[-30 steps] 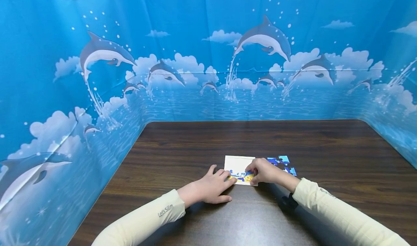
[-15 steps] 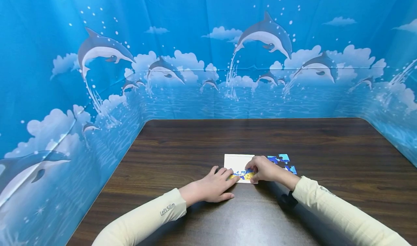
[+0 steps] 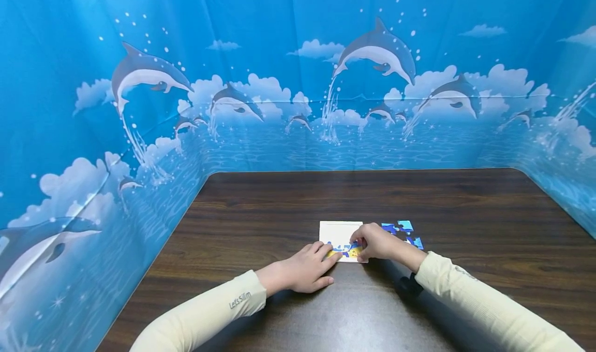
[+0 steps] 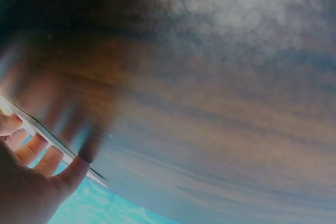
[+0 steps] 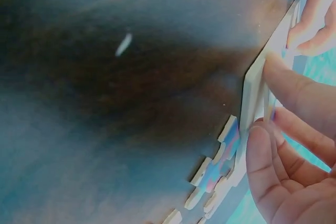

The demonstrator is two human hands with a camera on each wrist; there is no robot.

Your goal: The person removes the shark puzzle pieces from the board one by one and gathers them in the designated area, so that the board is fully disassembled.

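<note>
A white puzzle board [image 3: 340,231] lies on the table, with yellow and blue pieces fitted along its near side. My left hand [image 3: 308,267] rests on the board's left near part, its fingers spread and fairly straight. In the left wrist view, the fingertips [image 4: 79,164] lie at the board's edge. My right hand [image 3: 378,241] pinches a yellow puzzle piece [image 3: 355,251] at the board's near right corner. Thumb and fingers partly cover that piece. The right wrist view shows the right hand [image 5: 291,135] close against the board's rim [image 5: 252,90].
Several loose blue puzzle pieces [image 3: 405,226] lie just right of the board, partly behind the right hand. Dark wood-grain table [image 3: 261,202] surrounds the board. A blue dolphin-print curtain [image 3: 298,134] stands along the table's back and sides.
My left hand has shifted slightly right on the board, and its little finger has come down nearer the others. The right hand stays at the same corner, pinching the piece.
</note>
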